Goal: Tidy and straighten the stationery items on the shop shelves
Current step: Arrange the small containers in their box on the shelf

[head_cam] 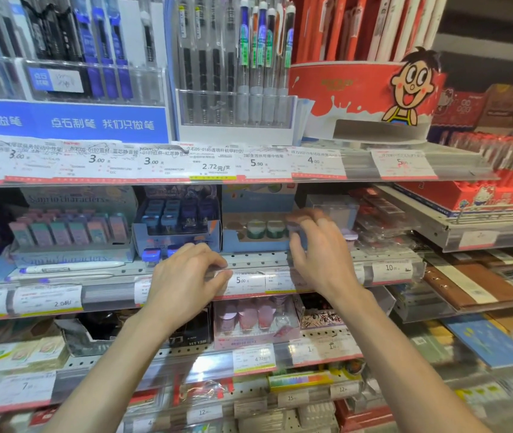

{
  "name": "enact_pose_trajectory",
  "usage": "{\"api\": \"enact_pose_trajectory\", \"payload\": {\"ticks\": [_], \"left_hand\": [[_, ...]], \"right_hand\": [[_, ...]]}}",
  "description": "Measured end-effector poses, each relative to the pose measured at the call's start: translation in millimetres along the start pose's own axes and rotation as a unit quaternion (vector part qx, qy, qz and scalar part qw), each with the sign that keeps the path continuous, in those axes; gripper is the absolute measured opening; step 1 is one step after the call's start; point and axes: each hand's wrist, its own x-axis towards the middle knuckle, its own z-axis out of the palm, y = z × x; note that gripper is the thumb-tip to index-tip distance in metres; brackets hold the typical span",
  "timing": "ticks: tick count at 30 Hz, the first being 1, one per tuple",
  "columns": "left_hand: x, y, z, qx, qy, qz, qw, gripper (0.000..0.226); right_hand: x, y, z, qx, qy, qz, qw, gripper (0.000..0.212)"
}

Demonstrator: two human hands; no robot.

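My right hand [317, 245] reaches onto the middle shelf and pinches a small purple-capped item [296, 230] at the right edge of a blue display box [253, 243] that holds green round items [264, 229]. My left hand [186, 273] rests curled on the shelf's front edge, fingertips on the clear price-label strip [249, 281]; whether it grips the strip is unclear. Just left of it stand small blue-capped items [150, 256] in front of a dark blue box [177, 223].
A pastel eraser display [71, 229] and loose white pens [74, 267] lie to the left. Pen racks [233, 67] and a red cartoon display tub [364, 92] fill the shelf above. Clear packets [383, 223] crowd the right; lower shelves hold boxes and notebooks [477, 285].
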Motion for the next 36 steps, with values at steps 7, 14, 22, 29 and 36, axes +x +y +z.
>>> {"api": "enact_pose_trajectory", "payload": {"ticks": [7, 14, 22, 29, 36], "left_hand": [[-2.0, 3.4, 1.9, 0.030, 0.020, 0.017, 0.999, 0.031], [-5.3, 9.1, 4.6, 0.038, 0.043, 0.015, 0.998, 0.032], [-9.0, 9.7, 9.7, 0.030, 0.070, 0.017, 0.997, 0.030], [-11.4, 8.1, 10.6, 0.026, 0.082, 0.033, 0.996, 0.029], [-12.9, 7.2, 11.4, 0.027, 0.084, 0.038, 0.995, 0.030]], "right_hand": [[-7.4, 46.3, -37.0, -0.124, -0.012, 0.101, 0.987, 0.029], [-12.3, 52.4, -38.4, -0.083, -0.040, 0.099, 0.991, 0.027], [-17.1, 48.2, -48.7, -0.002, 0.006, 0.079, 0.997, 0.023], [-49.6, 7.4, -62.4, 0.136, -0.035, -0.015, 0.990, 0.023], [-95.2, -9.3, -27.7, 0.230, -0.112, -0.061, 0.965, 0.023]]}}
